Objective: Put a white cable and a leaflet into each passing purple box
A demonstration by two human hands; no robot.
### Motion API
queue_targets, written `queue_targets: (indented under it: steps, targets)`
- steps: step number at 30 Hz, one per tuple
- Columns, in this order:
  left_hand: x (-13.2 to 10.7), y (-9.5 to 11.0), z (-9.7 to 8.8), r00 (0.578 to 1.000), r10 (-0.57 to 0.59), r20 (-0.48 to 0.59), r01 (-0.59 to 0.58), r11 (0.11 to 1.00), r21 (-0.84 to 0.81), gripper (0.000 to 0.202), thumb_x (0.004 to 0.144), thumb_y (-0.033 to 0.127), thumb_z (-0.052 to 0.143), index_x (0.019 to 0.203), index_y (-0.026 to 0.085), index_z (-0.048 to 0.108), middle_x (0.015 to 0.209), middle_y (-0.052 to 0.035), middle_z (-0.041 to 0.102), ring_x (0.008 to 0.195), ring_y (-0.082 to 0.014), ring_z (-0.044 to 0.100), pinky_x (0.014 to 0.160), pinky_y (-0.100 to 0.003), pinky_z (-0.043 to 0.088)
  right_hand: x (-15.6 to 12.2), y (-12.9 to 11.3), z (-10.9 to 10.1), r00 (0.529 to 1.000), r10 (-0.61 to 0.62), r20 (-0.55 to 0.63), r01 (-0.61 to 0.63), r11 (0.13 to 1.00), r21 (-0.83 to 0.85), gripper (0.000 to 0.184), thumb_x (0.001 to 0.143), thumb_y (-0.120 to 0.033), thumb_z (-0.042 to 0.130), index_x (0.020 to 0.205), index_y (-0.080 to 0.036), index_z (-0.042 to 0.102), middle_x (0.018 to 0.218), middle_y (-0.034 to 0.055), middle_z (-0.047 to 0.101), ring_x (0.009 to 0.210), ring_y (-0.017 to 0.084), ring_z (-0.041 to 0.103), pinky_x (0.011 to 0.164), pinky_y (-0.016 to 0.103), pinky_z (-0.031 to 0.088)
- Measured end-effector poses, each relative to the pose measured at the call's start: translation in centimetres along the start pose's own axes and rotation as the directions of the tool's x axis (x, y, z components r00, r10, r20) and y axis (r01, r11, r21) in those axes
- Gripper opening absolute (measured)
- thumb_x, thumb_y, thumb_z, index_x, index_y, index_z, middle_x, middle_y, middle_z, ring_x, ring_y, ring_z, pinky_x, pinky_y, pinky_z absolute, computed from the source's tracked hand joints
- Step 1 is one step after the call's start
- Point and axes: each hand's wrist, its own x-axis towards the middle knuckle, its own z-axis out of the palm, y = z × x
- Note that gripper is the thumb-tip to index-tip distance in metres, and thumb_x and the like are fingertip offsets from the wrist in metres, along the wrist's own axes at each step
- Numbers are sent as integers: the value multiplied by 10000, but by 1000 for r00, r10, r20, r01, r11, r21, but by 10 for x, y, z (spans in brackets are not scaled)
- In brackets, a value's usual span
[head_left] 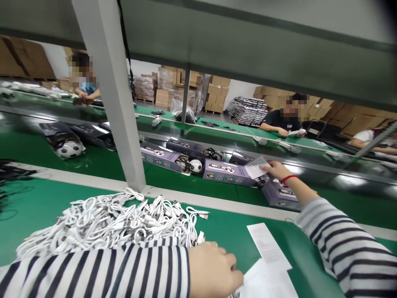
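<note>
The right hand [276, 169] pinches a white paper slip [257, 167] above a lilac cardboard box [228, 173] on a green conveyor belt [198, 186], while the curled left hand [212, 269], its grip unclear, sits lower centre between tangled white cables [105, 223] and loose white papers [266, 277].

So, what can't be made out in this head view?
White cable bundle: part hidden under the left sleeve.
White papers: cut off by the bottom edge, partly hidden by the left hand.
Sheet at the right hand: any printing too small.
Purple box: small print too small to read.
</note>
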Motion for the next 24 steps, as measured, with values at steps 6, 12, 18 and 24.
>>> queue_targets:
  steps: [6,12,18,24]
  targets:
    - [5,-11,-5,997,-9,78,29,967,-252,220,784,366,562,949,229,513,981,-29,592,778,-190,604,637,-291,453,7,21,-16,984,176,-22,-174,982,71,233,752,-309,638,850,-99,625,734,125,655,631,200,613,526,276,483]
    - [3,-21,-15,971,-159,179,225,863,-452,213,798,394,505,931,247,425,892,-23,620,764,-198,605,534,-252,376,9,24,-30,963,255,84,-258,966,29,83,743,-211,629,743,-131,605,549,30,574,468,127,529,454,237,442]
    - [12,-21,-18,948,-232,217,316,613,-724,122,890,345,381,956,250,339,674,55,561,555,-105,522,516,-204,370,14,22,-18,955,284,80,-265,945,-191,157,790,-239,566,732,-112,637,499,54,565,454,174,540,466,283,409]
    - [20,-50,-35,901,-432,-44,250,598,-761,263,897,470,347,992,237,422,756,37,538,604,-96,467,537,-199,368,10,19,5,979,204,-20,-193,884,-426,303,861,-229,423,814,-68,675,835,202,663,859,290,633,715,345,466]
